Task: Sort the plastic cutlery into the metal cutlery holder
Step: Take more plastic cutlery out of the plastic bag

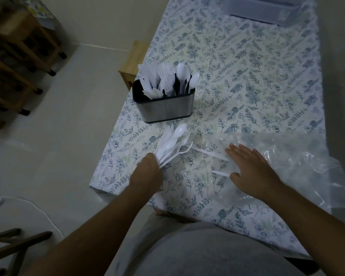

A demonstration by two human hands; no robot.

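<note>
On the long table [247,80] a smooth cloth with a print of blue-green leaves and flowers covers the whole top, and its near corner hangs a little over the edge. At the right side a big clear plastic bag [287,156] lies flat, wrinkled and shiny, and its right part is cut off by the border of the view. At the far end stands a pale translucent plastic box [267,10], blurred and only partly visible.

Near the left edge of the table stands the metal cutlery holder [164,107], an oval container of brushed steel with a dark rim and a dark inside. It holds white plastic cutlery upright: knives [148,80] at the left, forks [166,76] in the middle and spoons [185,76] at the right. The dividers between them are hard to see.

The person's left hand [147,172] is closed around the handles of a bunch of white plastic spoons [173,144]. The bowls spread like a fan away from the hand and point toward the holder, which is near but apart from them. How many spoons are in the bunch cannot be counted.

The right hand [247,172] is flat and open, with the fingers spread, and it rests on the edge of the bag and holds nothing. Just beside its fingers lie a few loose white plastic pieces [211,154], thin handles; their ends are under the bag or the hand, so their kind cannot be told.
</note>
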